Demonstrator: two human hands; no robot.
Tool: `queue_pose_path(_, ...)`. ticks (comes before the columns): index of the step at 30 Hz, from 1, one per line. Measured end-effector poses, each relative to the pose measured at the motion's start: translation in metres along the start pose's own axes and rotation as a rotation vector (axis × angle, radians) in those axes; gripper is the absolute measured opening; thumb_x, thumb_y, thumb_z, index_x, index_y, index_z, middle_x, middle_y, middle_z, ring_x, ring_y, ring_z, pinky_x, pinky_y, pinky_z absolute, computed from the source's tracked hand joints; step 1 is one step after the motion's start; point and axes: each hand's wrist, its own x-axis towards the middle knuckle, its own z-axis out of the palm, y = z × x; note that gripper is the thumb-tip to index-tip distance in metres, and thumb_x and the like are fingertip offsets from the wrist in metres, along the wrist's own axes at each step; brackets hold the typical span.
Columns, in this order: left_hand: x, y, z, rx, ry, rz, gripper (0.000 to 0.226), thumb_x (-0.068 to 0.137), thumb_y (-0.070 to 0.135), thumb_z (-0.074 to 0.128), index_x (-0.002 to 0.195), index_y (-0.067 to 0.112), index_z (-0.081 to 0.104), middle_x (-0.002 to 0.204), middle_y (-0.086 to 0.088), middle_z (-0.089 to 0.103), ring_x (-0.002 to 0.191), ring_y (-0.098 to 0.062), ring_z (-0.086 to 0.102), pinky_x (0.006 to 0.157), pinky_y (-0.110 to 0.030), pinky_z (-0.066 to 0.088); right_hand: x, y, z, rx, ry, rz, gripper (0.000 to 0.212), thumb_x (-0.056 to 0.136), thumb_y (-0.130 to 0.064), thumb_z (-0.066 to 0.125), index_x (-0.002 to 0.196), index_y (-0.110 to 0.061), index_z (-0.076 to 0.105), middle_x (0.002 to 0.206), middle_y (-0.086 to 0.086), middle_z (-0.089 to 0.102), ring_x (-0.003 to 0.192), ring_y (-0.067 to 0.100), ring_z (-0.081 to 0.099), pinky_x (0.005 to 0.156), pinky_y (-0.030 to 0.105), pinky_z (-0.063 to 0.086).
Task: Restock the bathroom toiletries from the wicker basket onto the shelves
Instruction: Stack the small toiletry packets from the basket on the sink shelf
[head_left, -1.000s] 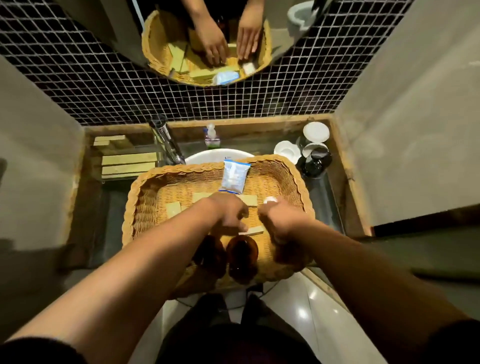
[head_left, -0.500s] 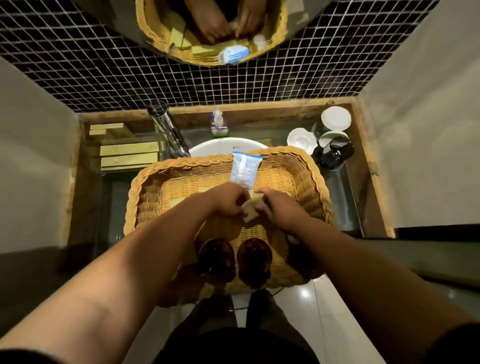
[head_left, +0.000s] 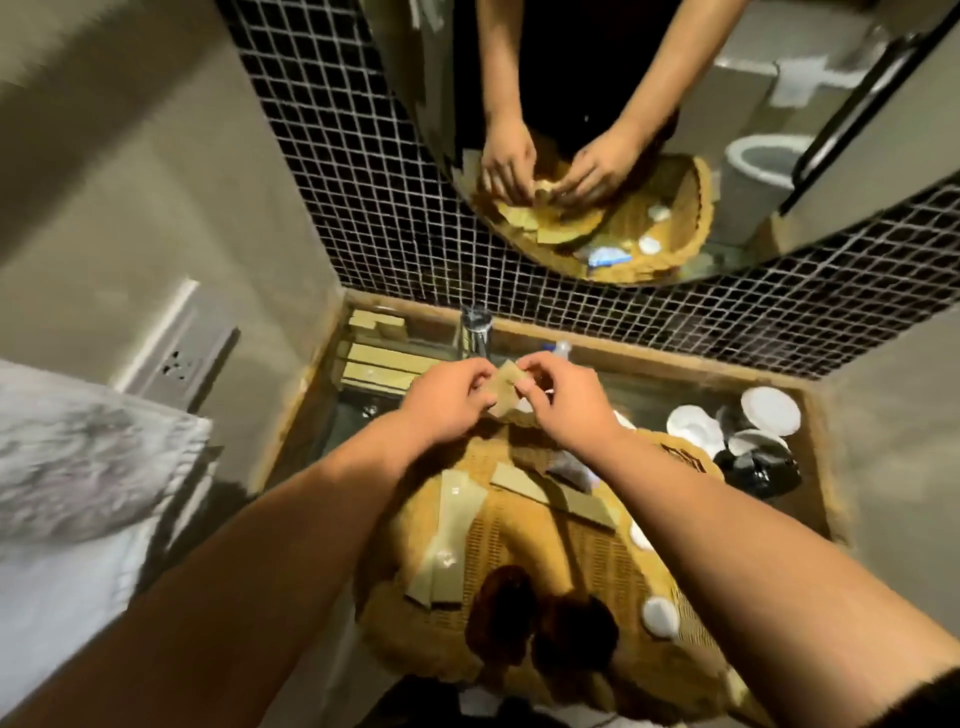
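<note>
The wicker basket (head_left: 519, 561) is yellow-brown and woven, and it sits on the counter, close to the person. A small tan packet (head_left: 505, 385) is up in the air above the far end of the basket. The left grip (head_left: 451, 401) and the right grip (head_left: 567, 411) each pinch one side of it. Inside the basket lie more flat tan packets: a long one (head_left: 445, 540) on the left and another (head_left: 553, 496) lying slanted near the middle. Two dark brown bottles (head_left: 535, 629) stand side by side at the near end. Two little white round lids (head_left: 660, 617) lie by the right wall. The picture is a bit blurry.
</note>
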Motion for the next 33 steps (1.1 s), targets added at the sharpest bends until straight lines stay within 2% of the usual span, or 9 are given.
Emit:
queue_pose_path(6,-0.002,-0.045,-0.045,0.101,0.217,-0.095,0.023,0.093,0.029,0.059,0.116,0.030,0.059,0.107,0.000,0.070,0.100,-0.029,0.063,0.080,-0.043,0.052,0.059,-0.057,0.025,-0.023,-0.073,-0.205,0.026,0.088,-0.019,0.066,0.113,-0.024,0.063,0.096,-0.009,0.067,0.081,0.008,0.059,0.080,0.025,0.046)
queue_pose_path(10,0.014,-0.078,-0.056,0.146,0.326,-0.158,0.044,0.094,0.029,0.056,0.137,0.021,0.051,0.129,-0.005,0.063,0.114,-0.029,0.060,0.094,-0.041,0.047,0.099,-0.077,0.047,-0.089,-0.114,-0.213,0.033,0.083,-0.017,0.069,0.115,-0.024,0.063,0.101,-0.003,0.071,0.089,0.015,0.065,0.088,0.033,0.051)
queue_pose_path(13,0.025,-0.110,-0.052,0.336,0.240,-0.283,0.064,0.091,0.035,0.051,0.149,0.018,0.031,0.141,-0.007,0.050,0.125,-0.027,0.050,0.102,-0.043,0.042,0.126,-0.077,0.068,-0.134,-0.126,-0.172,0.031,0.089,-0.018,0.064,0.119,-0.023,0.061,0.104,0.003,0.072,0.097,0.023,0.066,0.089,0.036,0.051)
queue_pose_path(17,0.041,-0.140,-0.037,0.531,0.095,-0.400,0.071,0.092,0.041,0.048,0.153,0.019,0.021,0.156,-0.006,0.030,0.143,-0.024,0.027,0.112,-0.044,0.028,0.150,-0.070,0.099,-0.118,-0.140,-0.186,0.031,0.084,-0.028,0.063,0.114,-0.023,0.063,0.099,0.005,0.071,0.091,0.025,0.065,0.074,0.027,0.042)
queue_pose_path(19,0.052,-0.152,-0.032,0.571,0.020,-0.418,0.067,0.092,0.041,0.047,0.151,0.017,0.027,0.158,-0.009,0.026,0.146,-0.028,0.020,0.113,-0.047,0.025,0.160,-0.065,0.117,-0.122,-0.158,-0.179,0.040,0.079,-0.020,0.071,0.118,-0.024,0.063,0.108,0.002,0.069,0.096,0.022,0.064,0.080,0.024,0.045)
queue_pose_path(24,0.072,-0.175,-0.025,0.582,-0.096,-0.429,0.051,0.091,0.037,0.049,0.139,0.020,0.044,0.149,-0.008,0.041,0.135,-0.029,0.039,0.104,-0.044,0.033,0.180,-0.050,0.150,-0.212,-0.223,-0.105,0.047,0.077,-0.016,0.071,0.123,-0.023,0.060,0.111,0.007,0.066,0.100,0.028,0.064,0.088,0.040,0.053)
queue_pose_path(27,0.076,-0.188,-0.019,0.590,-0.072,-0.411,0.047,0.090,0.029,0.048,0.136,0.019,0.050,0.153,-0.007,0.040,0.141,-0.027,0.034,0.103,-0.040,0.033,0.189,-0.035,0.165,-0.198,-0.217,-0.065,0.052,0.077,-0.009,0.067,0.127,-0.019,0.061,0.114,0.012,0.067,0.105,0.033,0.062,0.092,0.040,0.052)
queue_pose_path(29,0.076,-0.194,-0.015,0.612,-0.079,-0.390,0.057,0.089,0.027,0.048,0.145,0.017,0.043,0.159,-0.007,0.030,0.147,-0.027,0.023,0.107,-0.042,0.031,0.194,-0.027,0.175,-0.224,-0.256,-0.004,0.051,0.080,-0.011,0.067,0.129,-0.018,0.059,0.114,0.013,0.066,0.107,0.034,0.061,0.092,0.038,0.049)
queue_pose_path(33,0.076,-0.201,-0.012,0.640,-0.099,-0.383,0.043,0.087,0.028,0.051,0.128,0.017,0.058,0.144,-0.007,0.050,0.133,-0.027,0.042,0.108,-0.044,0.030,0.201,-0.018,0.193,-0.259,-0.385,0.088,0.043,0.087,-0.011,0.065,0.129,-0.015,0.057,0.114,0.013,0.066,0.105,0.032,0.062,0.089,0.039,0.049)
